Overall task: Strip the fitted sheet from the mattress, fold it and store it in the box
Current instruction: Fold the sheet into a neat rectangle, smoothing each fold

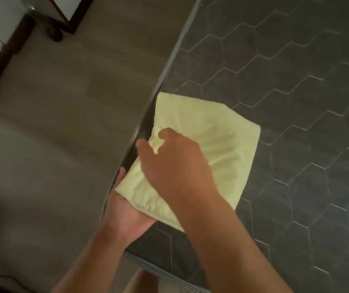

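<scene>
- Sheet (207, 149) — off, folded small, lying at mattress (296, 102) left edge near front corner.
- Left hand (127, 210) cupped beneath its corner; right hand (175, 166) pressing on top.
- Left: storing — box unseen.

1 folded sheet (209, 140), 1 mattress (296, 102), 2 hands

A: so where's everything sitting?
B: folded sheet (211, 132) is on the mattress (296, 102), right by its left edge near the corner. floor (53, 123) is off to the left.
A: hands?
B: left hand (124, 210) under the sheet's near-left corner, right hand (175, 166) on top.
</scene>
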